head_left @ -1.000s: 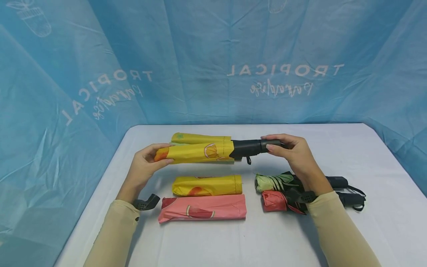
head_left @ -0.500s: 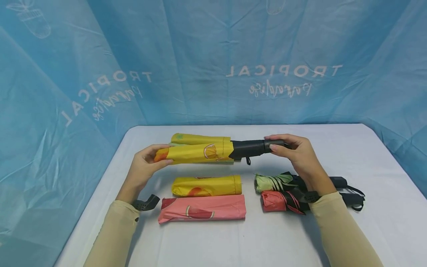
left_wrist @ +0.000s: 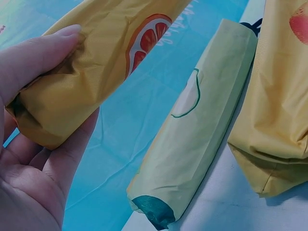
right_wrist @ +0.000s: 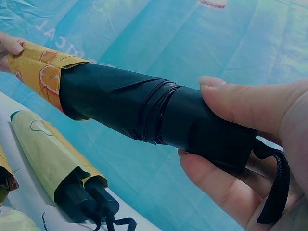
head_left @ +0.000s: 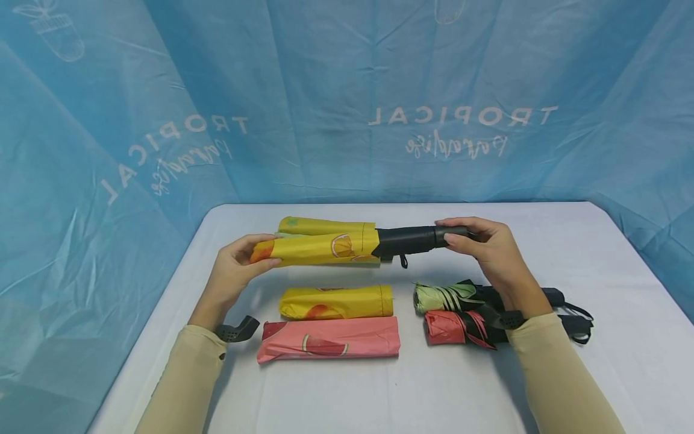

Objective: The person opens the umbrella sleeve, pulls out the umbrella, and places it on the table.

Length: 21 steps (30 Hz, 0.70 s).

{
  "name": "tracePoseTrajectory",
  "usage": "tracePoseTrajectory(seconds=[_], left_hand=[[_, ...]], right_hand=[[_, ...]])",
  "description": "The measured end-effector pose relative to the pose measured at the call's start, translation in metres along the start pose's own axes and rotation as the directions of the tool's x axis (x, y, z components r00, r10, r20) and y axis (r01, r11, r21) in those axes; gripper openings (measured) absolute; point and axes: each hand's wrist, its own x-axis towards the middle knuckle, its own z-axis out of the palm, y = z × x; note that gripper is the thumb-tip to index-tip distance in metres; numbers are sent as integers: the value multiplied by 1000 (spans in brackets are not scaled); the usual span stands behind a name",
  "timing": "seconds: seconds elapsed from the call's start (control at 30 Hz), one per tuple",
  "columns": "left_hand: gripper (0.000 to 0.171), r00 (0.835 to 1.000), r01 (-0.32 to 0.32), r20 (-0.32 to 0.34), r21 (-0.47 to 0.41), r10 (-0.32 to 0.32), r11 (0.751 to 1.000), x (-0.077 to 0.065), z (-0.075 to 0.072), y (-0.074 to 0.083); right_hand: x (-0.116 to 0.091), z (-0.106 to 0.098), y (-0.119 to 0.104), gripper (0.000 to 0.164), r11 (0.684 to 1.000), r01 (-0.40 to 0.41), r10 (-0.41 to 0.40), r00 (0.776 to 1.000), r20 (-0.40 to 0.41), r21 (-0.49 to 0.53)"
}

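A folded black umbrella (head_left: 406, 240) is held level above the table, its far part inside a yellow sleeve (head_left: 314, 249) printed with orange slices. My left hand (head_left: 233, 262) pinches the closed end of that sleeve between thumb and fingers. At the other end, my right hand (head_left: 490, 248) grips the black handle (right_wrist: 207, 127), with the wrist strap (right_wrist: 275, 187) hanging by the palm. Several centimetres of black canopy show between sleeve mouth and handle. Behind and below lie a pale green sleeved umbrella (left_wrist: 192, 130) and a yellow sleeved one (head_left: 325, 225).
Nearer on the white table (head_left: 347, 398) lie a yellow sleeve (head_left: 336, 302) and a pink sleeve (head_left: 331, 339). To their right, under my right forearm, are a green folded umbrella (head_left: 441, 297) and a red one (head_left: 446, 327). A blue curtain (head_left: 347, 120) hangs behind.
My right hand has moved slightly to the right with the handle, and a little more black umbrella shows outside the sleeve. My left hand and the sleeve have stayed in place.
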Motion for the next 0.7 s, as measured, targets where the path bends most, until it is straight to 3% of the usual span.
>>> tracePoseTrajectory(seconds=[0.7], left_hand=[[46, 1000, -10, -4, 1, 10, 1000, 0, 1, 0]], right_hand=[[0, -12, 1, 33, 999, 28, -28, 1000, 0, 17]])
